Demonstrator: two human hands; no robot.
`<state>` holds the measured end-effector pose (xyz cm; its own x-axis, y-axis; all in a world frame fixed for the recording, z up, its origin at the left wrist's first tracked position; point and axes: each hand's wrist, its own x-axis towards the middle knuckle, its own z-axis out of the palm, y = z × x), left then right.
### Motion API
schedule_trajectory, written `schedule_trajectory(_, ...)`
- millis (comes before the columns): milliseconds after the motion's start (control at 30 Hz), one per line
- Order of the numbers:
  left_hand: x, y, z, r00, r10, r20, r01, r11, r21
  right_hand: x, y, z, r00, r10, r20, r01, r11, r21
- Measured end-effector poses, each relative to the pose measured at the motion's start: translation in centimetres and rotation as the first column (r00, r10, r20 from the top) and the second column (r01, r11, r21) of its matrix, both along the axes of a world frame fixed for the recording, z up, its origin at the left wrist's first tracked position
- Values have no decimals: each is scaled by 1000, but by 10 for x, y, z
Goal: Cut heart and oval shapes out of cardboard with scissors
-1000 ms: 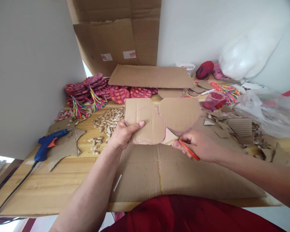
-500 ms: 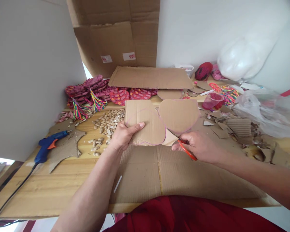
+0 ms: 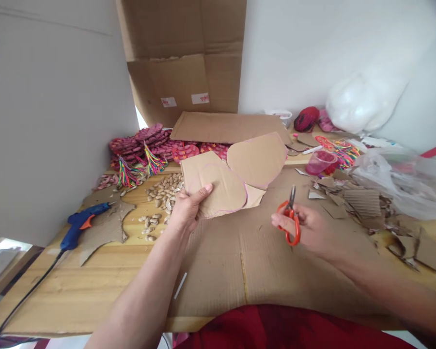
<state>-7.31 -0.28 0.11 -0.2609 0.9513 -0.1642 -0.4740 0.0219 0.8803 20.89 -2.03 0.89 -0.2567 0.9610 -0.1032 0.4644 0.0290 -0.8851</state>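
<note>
In the head view, with the clock centred on the picture, a cardboard piece (image 3: 225,184) is held close to the middle, over a larger cardboard sheet (image 3: 276,271). It is gripped towards its 8 o'clock side by the left hand (image 3: 188,206), with the thumb laid on top. Red-handled scissors (image 3: 288,220) are held at 4 o'clock by the right hand (image 3: 307,228), apart from the piece, their blades pointed to 12 and nearly together. Two rounded outlines are marked on the piece in purple (the left one faint in places). The two lobes are parted by a notch at the upper edge, while a pale wedge (image 3: 255,197) is left between them below, apparently attached. At the piece's 10 o'clock corner, excess card is left uncut outside the line. Scraps (image 3: 363,201) are heaped at 3 o'clock; peanuts (image 3: 165,186) are spread at 9.
</note>
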Motion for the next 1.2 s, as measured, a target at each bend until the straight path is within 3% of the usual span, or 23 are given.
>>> schedule_trajectory(133,11,-3,-3,999,32,32,-32,999,-6,-25,5,-9,939,-206,-275,229,972,56)
schedule_trajectory(300,19,-7,-4,998,-50,48,51,998,-36,-54,11,-13,825,-203,-527,249,968,17)
schedule_trajectory(433,19,-8,-6,992,-113,64,114,993,-24,-49,14,-15,817,-207,-539,260,965,23)
schedule_trajectory(567,22,-10,-7,997,-53,57,55,998,-38,-43,16,-20,843,-168,-512,225,973,51)
schedule_trajectory(767,13,-4,2,995,69,76,-62,994,-88,-27,14,-18,916,-195,-349,221,975,37)
schedule_trajectory(867,3,1,7,925,340,169,-335,941,-53,5,15,-11,930,-273,-248,282,959,2)
schedule_trajectory(900,3,1,7,926,342,160,-343,939,-20,19,17,-7,954,-243,-175,249,969,9)
schedule_trajectory(967,6,-1,6,983,158,95,-156,987,-34,47,25,4,986,-169,-3,168,982,87)
schedule_trajectory(1000,8,-3,5,996,61,60,-59,998,-28,60,30,11,975,-196,108,177,971,161)
schedule_trajectory(1033,11,-5,4,998,38,49,-37,999,-26,71,35,19,934,-238,266,176,956,237)
schedule_trajectory(1067,13,-6,3,998,40,48,-39,999,-16,81,41,26,847,-275,455,150,945,291)
schedule_trajectory(1200,13,-8,4,993,93,76,-95,995,20,103,52,48,637,-442,631,214,888,407)
